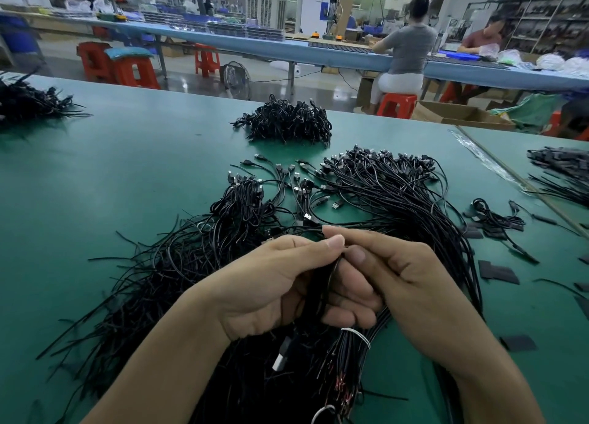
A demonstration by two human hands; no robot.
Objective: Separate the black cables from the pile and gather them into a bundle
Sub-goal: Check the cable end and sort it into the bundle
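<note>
A big loose pile of black cables with USB plugs fans across the green table in front of me. My left hand grips a small bundle of black cables in its curled fingers, thumb on top. My right hand pinches a thin black cable at its fingertips, right against the left thumb. Below the hands, a USB plug hangs down. Beside it a white band ties a cable group with bare wire ends.
A coiled heap of black cables lies further back in the middle, another heap at far left. Black flat pieces and a small cable clump lie to the right. Two people sit at a blue bench behind.
</note>
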